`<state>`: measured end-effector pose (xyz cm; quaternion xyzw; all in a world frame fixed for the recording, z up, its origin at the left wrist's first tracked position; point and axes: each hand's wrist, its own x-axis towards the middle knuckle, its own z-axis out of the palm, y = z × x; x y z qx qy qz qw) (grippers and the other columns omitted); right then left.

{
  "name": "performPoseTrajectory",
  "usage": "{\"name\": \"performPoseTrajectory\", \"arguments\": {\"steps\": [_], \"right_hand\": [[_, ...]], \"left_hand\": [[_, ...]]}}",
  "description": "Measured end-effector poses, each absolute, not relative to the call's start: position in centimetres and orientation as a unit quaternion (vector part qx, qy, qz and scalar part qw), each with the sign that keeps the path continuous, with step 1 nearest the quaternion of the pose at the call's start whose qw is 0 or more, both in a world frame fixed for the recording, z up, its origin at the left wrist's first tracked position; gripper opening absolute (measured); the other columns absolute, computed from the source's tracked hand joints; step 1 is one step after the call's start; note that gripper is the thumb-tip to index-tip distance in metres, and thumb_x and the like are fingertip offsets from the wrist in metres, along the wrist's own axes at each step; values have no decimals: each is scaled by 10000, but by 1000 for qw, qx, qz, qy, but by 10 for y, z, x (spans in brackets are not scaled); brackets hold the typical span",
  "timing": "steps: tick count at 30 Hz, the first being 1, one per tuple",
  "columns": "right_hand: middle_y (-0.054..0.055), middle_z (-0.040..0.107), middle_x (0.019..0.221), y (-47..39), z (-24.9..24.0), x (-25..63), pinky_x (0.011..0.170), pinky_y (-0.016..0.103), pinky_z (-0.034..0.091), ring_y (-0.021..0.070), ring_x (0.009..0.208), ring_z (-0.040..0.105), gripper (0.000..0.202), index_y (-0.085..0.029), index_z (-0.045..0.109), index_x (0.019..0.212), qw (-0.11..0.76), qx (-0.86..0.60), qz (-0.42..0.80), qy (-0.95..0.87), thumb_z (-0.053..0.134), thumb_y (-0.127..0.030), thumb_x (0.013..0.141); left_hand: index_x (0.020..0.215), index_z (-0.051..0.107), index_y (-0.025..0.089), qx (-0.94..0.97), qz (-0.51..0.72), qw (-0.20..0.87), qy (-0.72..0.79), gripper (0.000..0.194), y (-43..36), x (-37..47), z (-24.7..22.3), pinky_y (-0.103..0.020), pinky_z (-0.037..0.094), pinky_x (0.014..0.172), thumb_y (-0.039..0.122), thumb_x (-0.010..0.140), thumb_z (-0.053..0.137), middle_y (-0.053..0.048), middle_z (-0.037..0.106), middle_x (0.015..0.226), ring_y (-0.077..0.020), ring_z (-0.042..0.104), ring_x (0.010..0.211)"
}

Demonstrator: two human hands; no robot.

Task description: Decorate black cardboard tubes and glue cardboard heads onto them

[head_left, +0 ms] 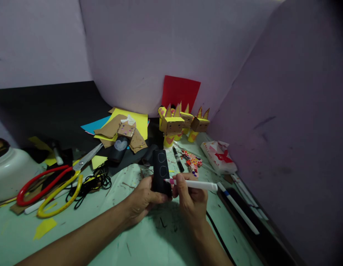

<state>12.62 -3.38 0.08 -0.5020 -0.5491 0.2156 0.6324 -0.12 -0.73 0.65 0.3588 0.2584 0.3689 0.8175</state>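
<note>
A black piece (160, 164) marked with two pale outlined rings is held upright, slightly tilted, above the middle of the green-covered table (118, 188), well inside its right edge. The lower end of the piece is grasped between the thumb and fingers of the left hand (143, 201). A white marker (200, 184) is pinched in the fingers of the right hand (192, 201), with its pink tip directed at the lower part of the piece; contact cannot be confirmed. Toward the left edge, scissors (77, 166) are laid beside tangled black cord (99, 181). Near the back edge, box-headed figures (172, 127) are stood before a red sheet (180, 88). A packet (219, 159) and a blue-banded marker (240, 210) are placed near the right edge.
</note>
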Motion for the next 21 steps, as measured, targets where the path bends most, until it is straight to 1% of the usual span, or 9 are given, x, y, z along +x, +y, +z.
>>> {"name": "performPoseTrajectory", "arguments": {"steps": [5, 9, 12, 15, 18, 21], "right_hand": [[-26, 543, 496, -35, 1, 125, 409, 201, 415, 95, 420, 507, 246, -164, 635, 714, 622, -492, 236, -562, 546, -346, 854], [-29, 532, 465, -37, 3, 126, 396, 195, 385, 87, 401, 481, 255, -164, 637, 686, 602, -487, 245, -584, 540, -329, 855], [-32, 509, 428, -37, 6, 126, 360, 189, 337, 80, 364, 442, 307, -164, 624, 634, 595, -501, 249, -577, 534, -360, 853], [-40, 482, 395, -37, 8, 128, 342, 191, 315, 77, 333, 416, 349, -167, 616, 599, 604, -519, 240, -555, 533, -400, 846], [-40, 474, 378, -36, 10, 131, 341, 195, 319, 80, 325, 417, 372, -170, 602, 575, 605, -550, 205, -538, 533, -421, 840], [-37, 483, 372, -36, 11, 133, 343, 197, 333, 84, 321, 427, 376, -169, 589, 579, 605, -572, 189, -521, 539, -442, 833]], "left_hand": [[823, 641, 118, 353, 369, 816, 269, 364, -7, -2, 9, -265, 399, 726, 43, 477, 727, -34, 653, 739, -160, 555, 745], [835, 643, 114, 373, 369, 808, 267, 340, -6, -3, 10, -282, 401, 732, 62, 509, 723, -48, 657, 760, -175, 567, 758], [852, 640, 114, 367, 370, 806, 280, 388, -5, -4, 11, -298, 402, 741, 62, 480, 735, -69, 672, 817, -195, 576, 789], [873, 637, 117, 355, 374, 809, 281, 444, -4, -3, 12, -303, 402, 743, 47, 446, 736, -69, 670, 831, -198, 574, 803], [913, 630, 116, 345, 374, 812, 286, 495, -4, -4, 11, -300, 408, 728, 43, 434, 733, -72, 671, 840, -183, 568, 779], [917, 624, 115, 349, 371, 810, 289, 499, -4, -5, 9, -294, 411, 702, 53, 435, 736, -67, 670, 807, -171, 564, 738]]}}
